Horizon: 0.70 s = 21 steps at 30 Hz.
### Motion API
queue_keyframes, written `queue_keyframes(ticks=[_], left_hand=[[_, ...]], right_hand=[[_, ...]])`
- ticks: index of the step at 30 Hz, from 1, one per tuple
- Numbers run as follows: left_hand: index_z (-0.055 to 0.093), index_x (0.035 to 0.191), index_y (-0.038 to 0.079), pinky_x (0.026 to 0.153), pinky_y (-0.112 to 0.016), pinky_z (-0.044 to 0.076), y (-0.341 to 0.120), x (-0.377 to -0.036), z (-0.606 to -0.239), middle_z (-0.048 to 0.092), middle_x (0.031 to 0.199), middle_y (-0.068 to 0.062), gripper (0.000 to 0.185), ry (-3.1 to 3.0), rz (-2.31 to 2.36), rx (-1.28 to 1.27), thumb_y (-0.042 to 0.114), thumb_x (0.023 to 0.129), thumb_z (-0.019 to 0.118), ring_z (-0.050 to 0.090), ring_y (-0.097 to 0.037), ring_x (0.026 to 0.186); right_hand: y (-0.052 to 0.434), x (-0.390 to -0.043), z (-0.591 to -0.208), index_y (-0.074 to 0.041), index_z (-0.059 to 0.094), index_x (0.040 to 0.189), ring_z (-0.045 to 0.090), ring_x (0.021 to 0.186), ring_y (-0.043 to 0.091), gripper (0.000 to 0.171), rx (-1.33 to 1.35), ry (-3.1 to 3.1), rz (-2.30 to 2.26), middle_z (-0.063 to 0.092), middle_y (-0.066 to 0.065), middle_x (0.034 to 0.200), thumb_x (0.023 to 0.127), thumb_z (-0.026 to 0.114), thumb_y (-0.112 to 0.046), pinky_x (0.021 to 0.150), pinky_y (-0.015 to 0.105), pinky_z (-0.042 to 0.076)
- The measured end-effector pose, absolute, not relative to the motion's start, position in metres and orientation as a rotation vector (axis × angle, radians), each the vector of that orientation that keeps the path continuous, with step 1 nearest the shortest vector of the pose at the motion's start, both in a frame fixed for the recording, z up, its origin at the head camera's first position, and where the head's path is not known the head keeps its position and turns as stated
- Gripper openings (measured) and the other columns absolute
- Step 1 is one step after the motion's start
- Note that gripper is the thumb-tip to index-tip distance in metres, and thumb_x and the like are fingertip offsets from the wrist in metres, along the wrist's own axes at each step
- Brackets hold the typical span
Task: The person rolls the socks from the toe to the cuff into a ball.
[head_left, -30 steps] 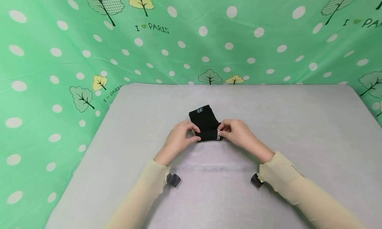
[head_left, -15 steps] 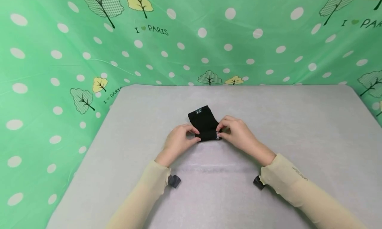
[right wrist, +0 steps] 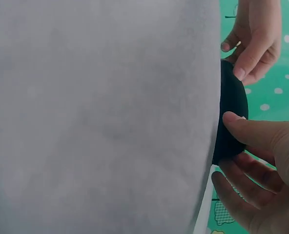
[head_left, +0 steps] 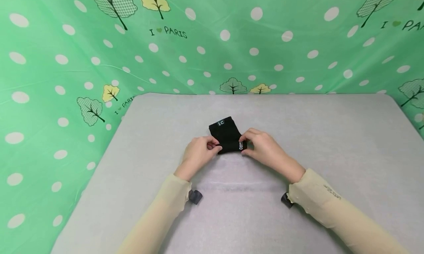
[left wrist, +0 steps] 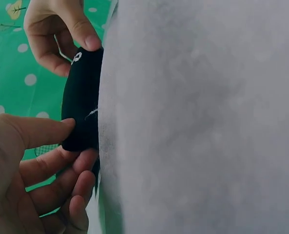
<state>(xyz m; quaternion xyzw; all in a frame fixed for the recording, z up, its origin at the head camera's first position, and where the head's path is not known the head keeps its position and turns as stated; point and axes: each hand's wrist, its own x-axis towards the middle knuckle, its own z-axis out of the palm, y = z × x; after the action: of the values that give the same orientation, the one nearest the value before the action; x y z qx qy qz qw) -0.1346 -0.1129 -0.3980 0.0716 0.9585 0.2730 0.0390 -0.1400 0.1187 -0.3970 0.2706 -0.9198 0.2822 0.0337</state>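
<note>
A black sock (head_left: 226, 133) lies on the grey table, its far end flat with a small LC label and its near end rolled or folded into a thick band with white lettering. My left hand (head_left: 198, 151) pinches the left end of that band between thumb and fingers. At the opposite end, my right hand (head_left: 265, 146) grips the band beside the lettering. Seen from the left wrist, a loose white thread (left wrist: 92, 113) lies on the dark fabric. Fingers hide both ends of the roll, and whether there is one sock or a pair cannot be told.
The grey table (head_left: 331, 136) has a crease across its middle in front of the hands. A green dotted curtain (head_left: 198, 62) hangs behind it and along the left. Small dark devices (head_left: 195, 197) sit at both sleeve cuffs.
The rolled band has turned slightly, showing more white letters, and its near edge has shifted a little away from me. My left thumb has moved up closer to its fingers.
</note>
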Motion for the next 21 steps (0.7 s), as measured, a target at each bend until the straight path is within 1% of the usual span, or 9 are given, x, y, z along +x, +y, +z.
queue_keyframes(ticks=[3, 7, 9, 13, 18, 21], left_hand=[[0.074, 0.096, 0.021, 0.078, -0.03, 0.054, -0.1116, -0.1358, -0.3983, 0.075, 0.088, 0.007, 0.013, 2.936, 0.842, 0.209, 0.032, 0.09, 0.073, 0.068, -0.009, 0.083], [0.07, 0.102, 0.02, 0.081, -0.033, 0.054, -0.1119, -0.1358, -0.3984, 0.074, 0.093, 0.005, 0.016, 2.919, 0.887, 0.204, 0.031, 0.091, 0.072, 0.069, -0.011, 0.085], [0.067, 0.106, 0.02, 0.081, -0.034, 0.054, -0.1128, -0.1352, -0.3987, 0.073, 0.096, 0.004, 0.021, 2.907, 0.917, 0.202, 0.031, 0.09, 0.073, 0.069, -0.012, 0.087], [0.066, 0.11, 0.02, 0.081, -0.034, 0.054, -0.1145, -0.1334, -0.3995, 0.073, 0.099, 0.003, 0.029, 2.891, 0.957, 0.223, 0.03, 0.086, 0.078, 0.068, -0.013, 0.087], [0.068, 0.11, 0.02, 0.079, -0.034, 0.054, -0.117, -0.1302, -0.3981, 0.074, 0.099, 0.003, 0.026, 2.889, 0.975, 0.242, 0.028, 0.087, 0.076, 0.067, -0.012, 0.084], [0.069, 0.11, 0.02, 0.079, -0.034, 0.053, -0.118, -0.1285, -0.3961, 0.074, 0.098, 0.003, 0.024, 2.888, 0.978, 0.242, 0.029, 0.089, 0.074, 0.068, -0.012, 0.083]], right_hand=[[0.1166, -0.1412, -0.3967, -0.007, 0.071, 0.106, 0.067, 0.091, 0.021, 0.031, 0.826, -2.837, 0.81, 0.071, 0.006, 0.107, 0.079, 0.084, -0.013, 0.083, 0.039, 0.056], [0.1133, -0.1432, -0.3968, -0.006, 0.07, 0.105, 0.068, 0.089, 0.021, 0.024, 0.814, -2.843, 0.763, 0.073, 0.008, 0.104, 0.082, 0.078, -0.01, 0.08, 0.038, 0.057], [0.1118, -0.1437, -0.3962, -0.006, 0.07, 0.104, 0.067, 0.086, 0.02, 0.022, 0.804, -2.843, 0.772, 0.073, 0.008, 0.101, 0.082, 0.075, -0.008, 0.078, 0.038, 0.056], [0.1106, -0.1437, -0.3949, -0.007, 0.071, 0.1, 0.063, 0.079, 0.018, 0.018, 0.77, -2.85, 0.815, 0.072, 0.006, 0.092, 0.082, 0.074, -0.007, 0.072, 0.035, 0.054], [0.1106, -0.1417, -0.3919, -0.009, 0.071, 0.095, 0.058, 0.071, 0.014, 0.014, 0.747, -2.865, 0.871, 0.065, 0.002, 0.078, 0.081, 0.074, -0.008, 0.066, 0.03, 0.048], [0.1101, -0.1399, -0.3897, -0.008, 0.071, 0.094, 0.057, 0.068, 0.012, 0.013, 0.742, -2.876, 0.906, 0.064, 0.001, 0.075, 0.081, 0.073, -0.008, 0.064, 0.028, 0.047]])
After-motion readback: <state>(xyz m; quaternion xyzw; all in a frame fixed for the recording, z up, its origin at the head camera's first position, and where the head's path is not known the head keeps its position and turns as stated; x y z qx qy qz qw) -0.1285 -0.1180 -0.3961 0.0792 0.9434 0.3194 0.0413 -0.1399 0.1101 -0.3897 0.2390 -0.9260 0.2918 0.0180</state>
